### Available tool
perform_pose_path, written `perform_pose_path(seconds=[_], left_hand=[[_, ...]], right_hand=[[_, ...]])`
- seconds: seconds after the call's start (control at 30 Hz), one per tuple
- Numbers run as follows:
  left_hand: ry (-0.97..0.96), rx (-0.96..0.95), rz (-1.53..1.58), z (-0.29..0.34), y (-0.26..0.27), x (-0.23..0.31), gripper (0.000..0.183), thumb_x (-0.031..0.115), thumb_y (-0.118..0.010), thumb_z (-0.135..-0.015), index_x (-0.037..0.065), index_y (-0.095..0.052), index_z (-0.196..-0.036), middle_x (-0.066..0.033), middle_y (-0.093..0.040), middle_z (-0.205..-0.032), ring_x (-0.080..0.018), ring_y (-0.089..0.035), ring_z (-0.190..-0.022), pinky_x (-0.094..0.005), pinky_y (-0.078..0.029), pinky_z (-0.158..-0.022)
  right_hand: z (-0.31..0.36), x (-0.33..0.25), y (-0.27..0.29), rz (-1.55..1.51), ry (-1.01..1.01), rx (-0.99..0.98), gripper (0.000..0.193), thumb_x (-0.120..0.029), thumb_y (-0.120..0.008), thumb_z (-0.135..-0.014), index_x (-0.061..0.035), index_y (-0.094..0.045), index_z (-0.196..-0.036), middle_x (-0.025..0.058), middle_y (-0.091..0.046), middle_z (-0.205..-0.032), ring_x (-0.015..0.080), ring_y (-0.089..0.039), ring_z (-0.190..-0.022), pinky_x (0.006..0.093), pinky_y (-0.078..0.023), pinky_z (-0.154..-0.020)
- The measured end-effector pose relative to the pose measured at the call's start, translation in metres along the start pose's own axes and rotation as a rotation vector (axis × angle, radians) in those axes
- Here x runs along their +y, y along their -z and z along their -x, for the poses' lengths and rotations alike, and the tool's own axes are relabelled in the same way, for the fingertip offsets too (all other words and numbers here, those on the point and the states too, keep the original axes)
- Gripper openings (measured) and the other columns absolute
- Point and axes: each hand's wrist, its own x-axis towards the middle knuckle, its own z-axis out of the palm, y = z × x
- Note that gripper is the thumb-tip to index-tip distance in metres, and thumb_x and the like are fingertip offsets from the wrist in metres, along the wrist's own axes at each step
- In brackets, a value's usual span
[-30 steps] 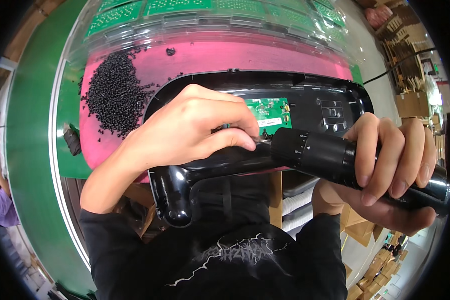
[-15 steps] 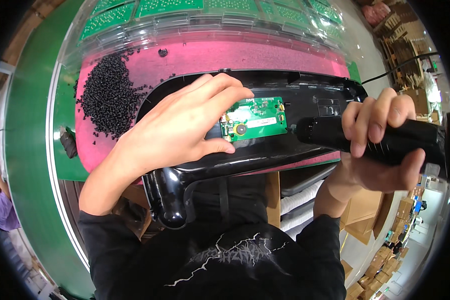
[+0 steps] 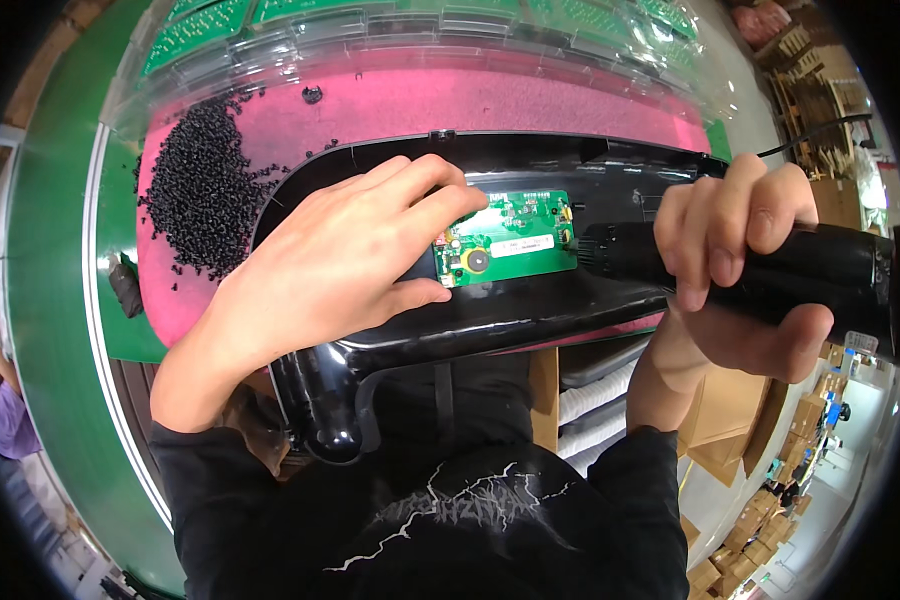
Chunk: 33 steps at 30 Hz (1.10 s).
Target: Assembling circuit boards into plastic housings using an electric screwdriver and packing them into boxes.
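Observation:
A green circuit board (image 3: 530, 262) lies inside a glossy black plastic shell (image 3: 450, 318). My left hand (image 3: 335, 245) is closed around the board's left end, thumb at the near edge and fingers at the far one. My palm hides that end. In my right hand (image 3: 735, 245) is a black electric screwdriver (image 3: 620, 250), held nearly level, its nose pointing left. The nose is close against the board's right edge; whether the bit touches a screw cannot be made out.
A heap of small black screws (image 3: 195, 190) sits on the pink mat (image 3: 400, 105), left of the shell. Clear plastic trays (image 3: 370, 45) with green boards line the far side. A black cord (image 3: 820, 130) runs at the right. Cardboard boxes (image 3: 725, 420) stand below.
The screwdriver's nose has come left, right up to the board's right edge. My left hand keeps its hold on the board. The whole view has shifted slightly.

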Motion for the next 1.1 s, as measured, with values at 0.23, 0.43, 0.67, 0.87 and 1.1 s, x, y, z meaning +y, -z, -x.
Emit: perform_pose_path(seconds=[0.23, 0.43, 0.67, 0.87, 1.1], left_hand=[[-0.016, 0.000, -0.035, 0.002, 0.000, 0.001, 0.062, 0.009, -0.080, -0.061, 0.005, -0.054, -0.117, -0.0101, -0.054, -0.116, -0.0315, -0.055, -0.107, -0.0400, -0.049, -0.087], [-0.056, 0.007, -0.093, 0.004, 0.000, 0.004, 0.059, 0.012, -0.078, -0.064, 0.004, -0.054, -0.117, -0.0105, -0.053, -0.118, -0.0315, -0.055, -0.108, -0.0403, -0.049, -0.087], [-0.079, 0.000, -0.107, 0.007, 0.002, 0.002, 0.055, 0.018, -0.075, -0.071, 0.003, -0.052, -0.119, -0.0099, -0.053, -0.117, -0.0304, -0.055, -0.107, -0.0394, -0.048, -0.088], [-0.044, 0.285, 0.072, 0.007, 0.012, 0.010, 0.038, 0.018, -0.072, -0.078, 0.005, -0.059, -0.112, -0.0108, -0.054, -0.120, -0.0293, -0.060, -0.100, -0.0374, -0.050, -0.082], [0.085, 0.383, -0.215, 0.005, 0.019, -0.017, 0.025, 0.014, -0.066, -0.082, 0.000, -0.062, -0.103, -0.0142, -0.064, -0.099, -0.0297, -0.060, -0.094, -0.0386, -0.047, -0.084]], right_hand=[[-0.007, 0.010, -0.001, -0.064, -0.067, -0.016, 0.052, -0.050, -0.068, -0.081, -0.0054, -0.046, -0.095, 0.0009, -0.048, -0.074, 0.0066, -0.046, -0.048, 0.0216, -0.037, -0.050], [-0.019, 0.013, 0.014, -0.172, -0.079, -0.136, 0.044, -0.042, -0.070, -0.081, -0.0061, -0.046, -0.091, 0.0008, -0.048, -0.071, 0.0069, -0.047, -0.046, 0.0207, -0.036, -0.046], [-0.015, 0.009, -0.003, -0.104, -0.101, -0.142, 0.042, -0.040, -0.070, -0.079, -0.0076, -0.046, -0.089, 0.0003, -0.048, -0.069, 0.0075, -0.045, -0.044, 0.0213, -0.036, -0.045], [-0.010, 0.003, -0.007, -0.051, -0.177, 0.165, 0.037, -0.042, -0.059, -0.085, -0.0063, -0.052, -0.091, 0.0003, -0.048, -0.070, 0.0092, -0.044, -0.051, 0.0239, -0.035, -0.055], [-0.017, -0.010, 0.013, -0.398, -0.235, 0.974, 0.020, -0.011, -0.067, -0.084, -0.0007, -0.054, -0.096, 0.0098, -0.055, -0.098, 0.0202, -0.055, -0.088, 0.0433, -0.052, -0.079]])
